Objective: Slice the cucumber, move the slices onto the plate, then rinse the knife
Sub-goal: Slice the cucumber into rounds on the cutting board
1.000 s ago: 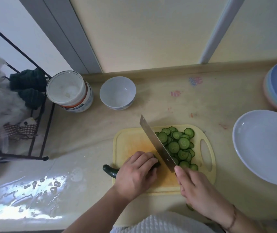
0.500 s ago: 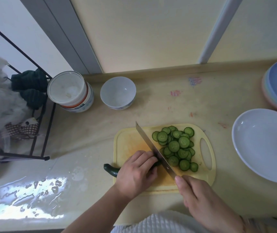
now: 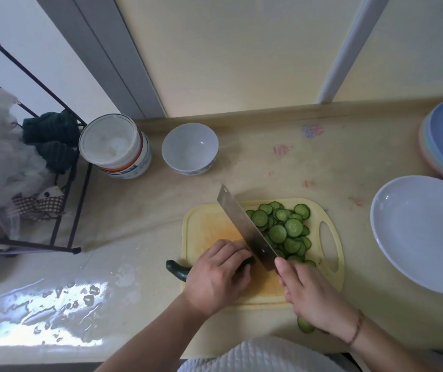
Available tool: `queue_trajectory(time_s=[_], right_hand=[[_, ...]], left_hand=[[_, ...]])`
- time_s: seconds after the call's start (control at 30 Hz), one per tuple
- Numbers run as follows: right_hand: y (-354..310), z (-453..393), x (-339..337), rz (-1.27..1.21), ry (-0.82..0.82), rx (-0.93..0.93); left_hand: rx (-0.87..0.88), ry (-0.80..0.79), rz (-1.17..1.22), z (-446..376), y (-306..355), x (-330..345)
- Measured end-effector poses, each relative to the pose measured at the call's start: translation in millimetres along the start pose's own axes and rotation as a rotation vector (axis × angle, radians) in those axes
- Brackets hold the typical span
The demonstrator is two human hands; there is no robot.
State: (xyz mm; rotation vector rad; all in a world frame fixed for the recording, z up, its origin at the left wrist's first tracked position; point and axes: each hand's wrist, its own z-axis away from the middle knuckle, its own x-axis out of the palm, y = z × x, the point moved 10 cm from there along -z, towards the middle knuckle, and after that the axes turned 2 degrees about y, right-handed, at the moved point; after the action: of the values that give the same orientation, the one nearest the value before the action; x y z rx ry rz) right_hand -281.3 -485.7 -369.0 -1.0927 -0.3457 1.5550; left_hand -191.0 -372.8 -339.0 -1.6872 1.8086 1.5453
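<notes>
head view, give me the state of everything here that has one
dark green cucumber: partly sliced, uncut end held on the board
left hand: grips the cucumber
right hand: grips the knife handle
steel cleaver knife: blade at the cucumber
cucumber slices: piled on the board
yellow plastic cutting board: flat on the counter
large white plate: empty
small white bowl: upright, empty

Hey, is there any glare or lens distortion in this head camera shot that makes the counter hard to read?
Head view: bright window glare washes out the wet beige countertop at lower left; wide-angle bending curves the black wire rack and wall trim; the steel cleaver blade and green cucumber slices stay sharp and evenly lit.
</notes>
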Motion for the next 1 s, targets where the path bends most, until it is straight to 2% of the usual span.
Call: queue_trajectory(time_s=[0.27, 0.6, 1.0], right_hand=[[-23.7, 20.4, -3.7, -0.010, 0.023, -0.094], [-20.5, 36.4, -7.6, 0.035, 0.064, -0.087], [-18.2, 4.1, 15.1, 0.110, 0.051, -0.089]], left_hand=[[-0.010, 0.015, 0.001, -0.3, -2.2, 0.7], [0.004, 0.007, 0.012, -2.3, 0.3, 0.1], [-0.004, 0.009, 0.014, 0.9, -2.8, 2.8]])
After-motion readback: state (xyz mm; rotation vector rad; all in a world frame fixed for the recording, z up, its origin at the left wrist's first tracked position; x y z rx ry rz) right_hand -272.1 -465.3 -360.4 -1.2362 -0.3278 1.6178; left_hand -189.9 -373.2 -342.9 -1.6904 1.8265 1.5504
